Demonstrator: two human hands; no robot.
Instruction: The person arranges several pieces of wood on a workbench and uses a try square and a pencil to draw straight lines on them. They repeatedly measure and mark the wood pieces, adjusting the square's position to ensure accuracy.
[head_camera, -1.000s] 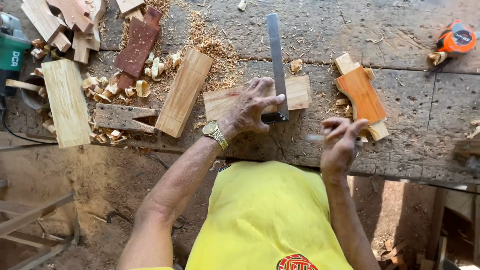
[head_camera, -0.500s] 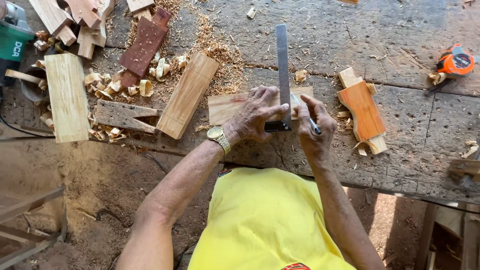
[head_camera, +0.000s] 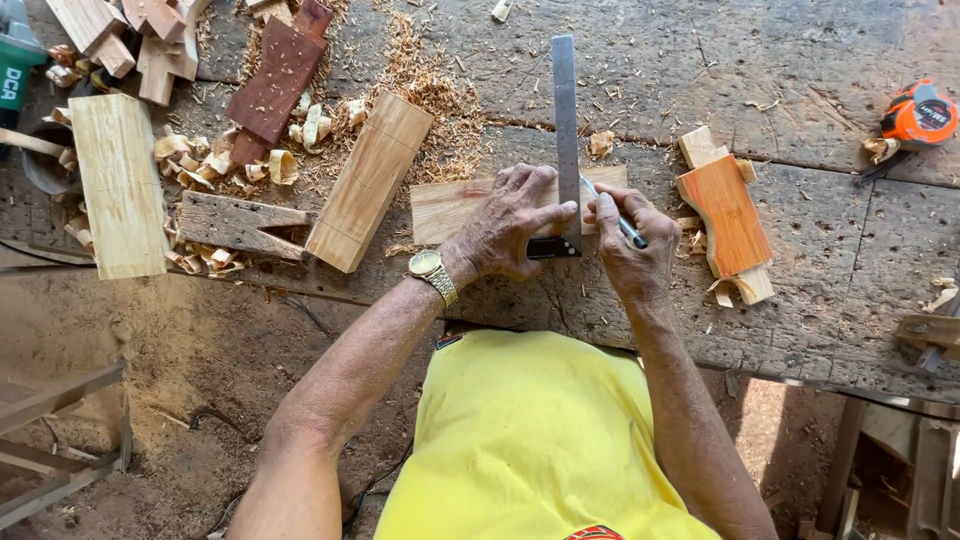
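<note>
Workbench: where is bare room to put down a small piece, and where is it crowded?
The workbench is bare right of the orange block, below the tape measure; also at the far edge right of the square's blade. Left is crowded: wood blocks and shavings. The left hand and right hand take the middle.

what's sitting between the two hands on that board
In the head view, the steel blade of the square runs between the left hand and the right hand, which holds a pen against its edge on the board.

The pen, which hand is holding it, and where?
The right hand pinches the pen around its middle; the left hand presses the metal square flat.
</note>
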